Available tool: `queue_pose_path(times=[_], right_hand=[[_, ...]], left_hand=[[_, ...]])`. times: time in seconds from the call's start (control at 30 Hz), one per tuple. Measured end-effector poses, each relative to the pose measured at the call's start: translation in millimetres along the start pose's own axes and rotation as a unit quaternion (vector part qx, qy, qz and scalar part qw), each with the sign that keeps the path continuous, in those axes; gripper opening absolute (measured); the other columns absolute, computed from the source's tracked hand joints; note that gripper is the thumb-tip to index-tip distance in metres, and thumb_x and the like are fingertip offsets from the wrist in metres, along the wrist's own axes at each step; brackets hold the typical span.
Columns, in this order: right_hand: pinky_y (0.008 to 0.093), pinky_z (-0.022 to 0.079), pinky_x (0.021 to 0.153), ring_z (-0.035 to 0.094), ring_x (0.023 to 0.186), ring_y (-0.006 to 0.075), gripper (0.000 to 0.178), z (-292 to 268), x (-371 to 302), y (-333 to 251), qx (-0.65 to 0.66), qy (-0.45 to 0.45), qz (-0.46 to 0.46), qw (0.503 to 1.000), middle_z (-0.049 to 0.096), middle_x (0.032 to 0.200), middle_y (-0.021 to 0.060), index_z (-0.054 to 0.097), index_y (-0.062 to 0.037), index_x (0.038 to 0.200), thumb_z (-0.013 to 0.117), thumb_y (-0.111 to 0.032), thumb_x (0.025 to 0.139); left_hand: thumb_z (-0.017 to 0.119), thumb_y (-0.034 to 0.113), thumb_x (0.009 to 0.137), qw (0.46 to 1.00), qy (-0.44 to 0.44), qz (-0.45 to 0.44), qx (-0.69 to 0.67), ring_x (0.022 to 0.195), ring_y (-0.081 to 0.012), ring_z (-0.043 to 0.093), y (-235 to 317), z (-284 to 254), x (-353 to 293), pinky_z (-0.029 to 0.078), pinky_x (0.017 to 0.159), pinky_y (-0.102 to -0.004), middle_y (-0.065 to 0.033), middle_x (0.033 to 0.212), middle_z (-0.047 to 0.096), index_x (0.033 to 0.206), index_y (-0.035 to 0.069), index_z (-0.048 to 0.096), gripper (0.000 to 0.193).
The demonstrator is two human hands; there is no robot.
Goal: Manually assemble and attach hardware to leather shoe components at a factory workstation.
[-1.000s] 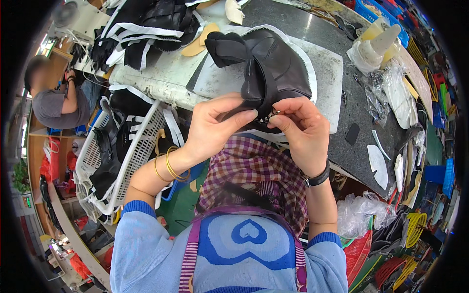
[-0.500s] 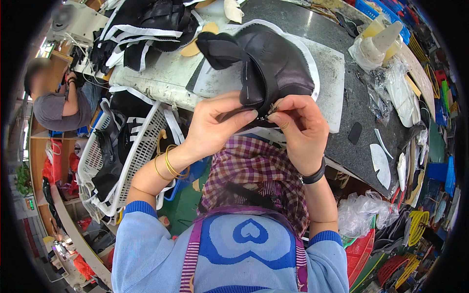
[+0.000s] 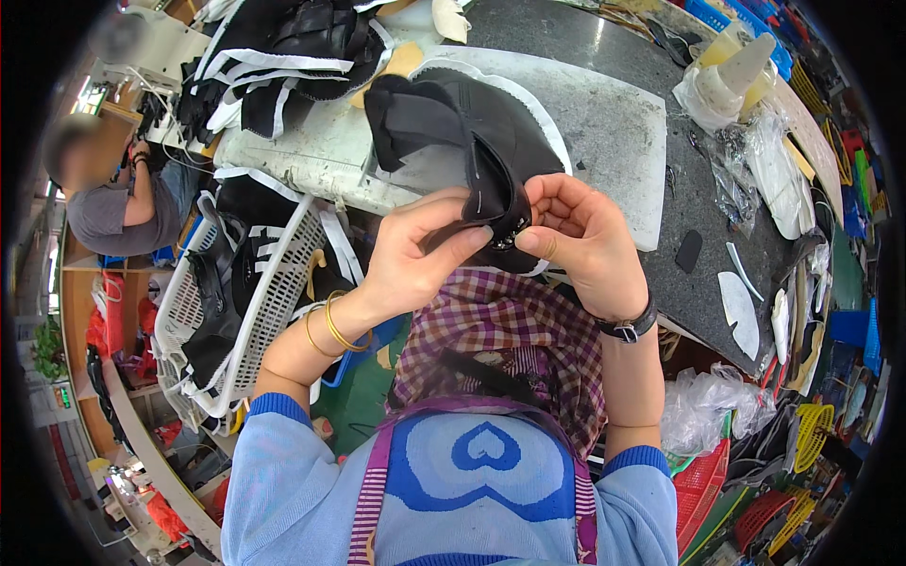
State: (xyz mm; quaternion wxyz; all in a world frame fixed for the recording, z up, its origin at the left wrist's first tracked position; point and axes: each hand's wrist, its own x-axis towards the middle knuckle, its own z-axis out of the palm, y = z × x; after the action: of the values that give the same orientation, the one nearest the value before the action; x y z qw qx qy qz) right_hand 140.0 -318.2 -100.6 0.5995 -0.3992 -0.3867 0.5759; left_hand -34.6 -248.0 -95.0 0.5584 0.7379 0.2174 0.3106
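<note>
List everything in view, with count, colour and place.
bench: one, dark grey, right
board: one, pale grey, on bench
black piece: one, white-edged, between hands
stacked pieces: uncounted, black and white, upper left
basket: one, white, left
cone: one, whitish, upper right
plastic: uncounted, clear, lower right
clutter: uncounted, mixed, far right
person: one, grey top, far left
checked cloth: one, purple, lap
sweater: one, blue, torso
bangles: at least two, gold, left wrist
watch: one, black, right wrist
left hand: one, bare, gripping black piece
right hand: one, bare, at black piece
</note>
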Motion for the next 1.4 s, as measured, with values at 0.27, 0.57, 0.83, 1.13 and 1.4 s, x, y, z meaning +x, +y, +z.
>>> queue_pose_path(times=[0.27, 0.57, 0.83, 1.13, 1.4], right_hand=[[0.0197, 0.044, 0.067, 0.054, 0.072, 0.0067, 0.016, 10.0, -1.0, 7.4, -0.04, 0.028, -0.032, 0.998, 0.058, 0.079, 0.0016, 0.055, 0.0004, 0.089, 0.06, 0.003, 0.074], [0.0209, 0.042, 0.061, 0.053, 0.066, 0.0104, 0.018, 11.4, -4.2, 20.5, -0.204, 0.079, -0.197, 0.956, 0.055, 0.073, 0.0039, 0.057, 0.0015, 0.084, 0.062, 0.007, 0.068], [0.0201, 0.042, 0.068, 0.051, 0.074, 0.0097, 0.016, 16.5, -8.3, 21.5, -0.051, 0.095, -0.211, 0.971, 0.053, 0.086, 0.0037, 0.057, 0.0023, 0.086, 0.058, 0.01, 0.073], [0.0179, 0.04, 0.063, 0.052, 0.074, 0.0064, 0.017, 8.2, -10.7, -5.9, -0.214, 0.112, 0.128, 0.962, 0.057, 0.081, 0.0066, 0.057, 0.0029, 0.086, 0.058, -0.014, 0.081], [0.0243, 0.044, 0.075, 0.055, 0.084, 0.0113, 0.028, 16.7, -7.2, 20.7, 0.015, 0.074, -0.086, 0.993, 0.06, 0.094, 0.0062, 0.056, 0.0024, 0.1, 0.065, -0.002, 0.074]], left_hand=[[0.057, 0.011, 0.083, 0.99, 0.065, -0.112, -0.054, 0.068, -0.0018, 0.045, 11.6, 3.7, 0.7, 0.038, 0.059, -0.0165, 0.0028, 0.073, 0.055, 0.089, -0.004, 0.058, 0.015], [0.053, 0.011, 0.086, 0.991, 0.027, -0.121, -0.051, 0.066, -0.0023, 0.042, 17.5, 2.1, 4.6, 0.034, 0.055, -0.0189, 0.0023, 0.073, 0.052, 0.082, -0.004, 0.059, 0.017], [0.062, 0.007, 0.076, 0.993, -0.031, 0.016, 0.112, 0.074, -0.0141, 0.057, 32.1, -6.8, 2.0, 0.044, 0.063, -0.0219, -0.011, 0.096, 0.059, 0.086, -0.005, 0.06, 0.015], [0.065, -0.002, 0.072, 0.987, 0.106, -0.072, -0.101, 0.079, -0.0079, 0.056, 21.4, -5.1, 0.8, 0.047, 0.071, -0.0234, -0.0036, 0.087, 0.062, 0.097, -0.002, 0.058, 0.025], [0.061, 0.0, 0.077, 0.969, 0.06, -0.154, -0.184, 0.085, -0.0081, 0.054, 12.8, -10.2, -3.2, 0.043, 0.078, -0.0227, -0.0036, 0.095, 0.061, 0.1, -0.001, 0.06, 0.023]])
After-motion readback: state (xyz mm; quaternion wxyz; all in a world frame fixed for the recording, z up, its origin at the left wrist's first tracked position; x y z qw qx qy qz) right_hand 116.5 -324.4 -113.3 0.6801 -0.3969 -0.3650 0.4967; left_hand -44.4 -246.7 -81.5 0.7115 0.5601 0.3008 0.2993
